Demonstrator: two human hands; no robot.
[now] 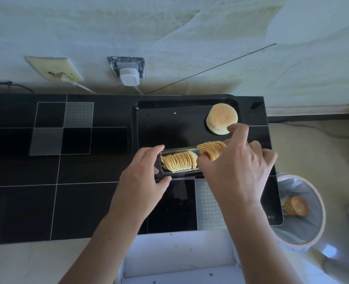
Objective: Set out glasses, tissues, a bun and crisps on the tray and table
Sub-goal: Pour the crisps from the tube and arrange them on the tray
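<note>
Now, step in hand: the crisps are being taken out of their clear plastic tray and set on the black tray.
Crisps, place: one stack of crisps lies in the clear plastic tray at the centre of the frame, on the near edge of the black tray; a second stack is lifted just right of it.
Bun, place: the bun lies flat in the upper right corner of the black tray, well apart from the crisps.
Handling: I judge the crisps very light, thin and brittle, so they will break under a hard squeeze. It is better to hold a stack at its two ends and press only gently, so the pieces stay together.
Left hand: the left hand grips the left end of the clear plastic tray, thumb in front and fingers curled over the far rim, and holds it steady.
Right hand: the right hand holds the second stack from above with curled fingers; its forefinger points toward the bun.
Table: the black tiled table carries the tray; glasses and tissues are not in view.
Risk: loose crisps may slide out of the stack.
</note>
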